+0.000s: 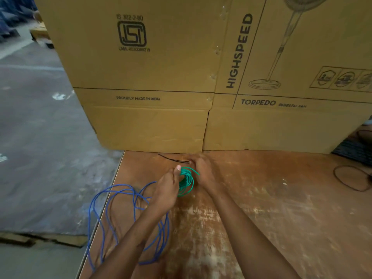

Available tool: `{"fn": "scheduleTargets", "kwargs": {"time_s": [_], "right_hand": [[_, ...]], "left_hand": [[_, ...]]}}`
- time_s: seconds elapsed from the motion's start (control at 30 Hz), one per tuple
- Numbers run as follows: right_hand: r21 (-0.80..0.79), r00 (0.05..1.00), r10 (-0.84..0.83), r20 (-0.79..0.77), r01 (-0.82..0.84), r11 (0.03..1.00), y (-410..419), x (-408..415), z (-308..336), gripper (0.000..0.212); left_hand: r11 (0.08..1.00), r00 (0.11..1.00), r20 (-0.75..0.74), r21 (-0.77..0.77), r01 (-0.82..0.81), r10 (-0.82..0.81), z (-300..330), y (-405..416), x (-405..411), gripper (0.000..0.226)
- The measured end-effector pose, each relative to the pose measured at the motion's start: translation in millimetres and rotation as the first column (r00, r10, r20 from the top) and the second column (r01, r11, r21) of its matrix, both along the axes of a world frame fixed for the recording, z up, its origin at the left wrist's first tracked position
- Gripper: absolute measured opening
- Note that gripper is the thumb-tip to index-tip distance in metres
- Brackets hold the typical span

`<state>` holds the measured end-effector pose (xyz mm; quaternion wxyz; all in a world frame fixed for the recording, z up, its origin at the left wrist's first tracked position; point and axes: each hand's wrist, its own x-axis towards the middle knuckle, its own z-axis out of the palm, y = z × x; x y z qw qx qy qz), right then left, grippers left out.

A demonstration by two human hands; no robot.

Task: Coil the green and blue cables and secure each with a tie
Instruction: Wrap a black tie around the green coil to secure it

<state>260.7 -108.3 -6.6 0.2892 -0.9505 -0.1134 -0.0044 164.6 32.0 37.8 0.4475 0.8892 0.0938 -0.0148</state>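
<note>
**A:** From the head camera, where was the thin green plastic-coated cable [186, 181]?

**B:** It was wound into a small tight coil and held just above the worn reddish-brown wooden board [261, 208], between the two hands, near the foot of the boxes. The left hand [168, 190] gripped the coil's left side, fingers curled round the strands and the thumb up along the top. One loose green end stuck out to the right over the coil.

**A:** And the right hand [201, 168]?

**B:** It sat against the coil's right side, fingers curled and reaching forward to the near end of a thin black tie [174, 159]. The tie lay on the board just beyond the coil. I could not tell whether the fingertips had actually pinched it or only touched it.

**A:** The other cable?

**B:** The long blue cable [120, 208] lay uncoiled in big loose loops on the board's left part, passing under the left forearm, with some loops hanging past the board's edge.

**A:** Anything else?

**B:** Large tan cardboard boxes [151, 77] printed with a pedestal fan drawing stood at the back of the board. A thin dark wire loop [338, 180] lay at far right, and grey concrete floor [40, 148] showed on the left.
</note>
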Motion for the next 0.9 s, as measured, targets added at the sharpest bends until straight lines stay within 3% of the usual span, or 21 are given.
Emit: {"fn": "scheduleTargets", "kwargs": {"time_s": [0.07,0.13,0.23,0.4,0.5,0.6,0.67,0.73,0.83,0.9], "right_hand": [[-0.233,0.998,0.028,0.062,-0.013,0.972,5.1,7.5,-2.7,0.036],[-0.365,0.994,0.053,0.091,-0.016,0.931,6.3,11.4,-7.3,0.042],[-0.383,0.996,0.05,0.073,-0.018,0.924,6.5,17.1,-12.9,0.048],[-0.428,0.998,0.045,0.047,-0.021,0.903,5.6,31.9,-26.8,0.032],[-0.394,0.996,0.047,0.079,-0.012,0.919,0.7,33.5,-31.0,0.037],[-0.081,0.979,-0.114,0.172,0.129,0.988,-6.1,16.8,-7.8,0.017],[0.262,0.936,-0.305,0.175,0.254,0.931,-13.2,-8.6,23.9,0.011],[0.463,0.925,-0.35,0.149,0.247,0.851,-21.6,-47.0,61.2,0.01],[0.592,0.969,-0.241,0.051,0.165,0.789,-26.7,-105.2,97.6,0.014],[0.581,0.981,-0.196,0.011,0.153,0.8,-24.6,-131.2,98.0,0.016]], "left_hand": [[1.0,1.0,-0.01,-0.002,-0.002,0.002,-3.1,9.2,0.7,0.049],[1.0,1.0,-0.003,-0.015,-0.014,0.014,-7.2,16.6,2.0,0.045],[1.0,1.0,-0.018,0.012,-0.012,0.013,-12.9,23.9,2.7,0.046],[0.999,0.998,-0.05,-0.009,-0.033,0.033,-24.7,25.2,3.9,0.069],[0.999,0.998,-0.049,-0.007,-0.038,0.038,-21.7,20.7,4.9,0.053],[0.998,0.997,-0.053,-0.033,-0.057,0.055,-21.8,19.3,7.6,0.053],[0.997,0.997,-0.061,-0.052,-0.059,0.056,-20.8,18.7,8.7,0.056],[0.997,0.997,-0.066,-0.067,-0.05,0.045,-17.8,15.9,8.9,0.056],[0.994,0.999,-0.038,-0.106,-0.04,0.037,-6.4,5.2,7.1,0.053],[0.982,0.999,0.008,-0.186,-0.043,0.046,-2.5,-4.3,6.2,0.053]]}}
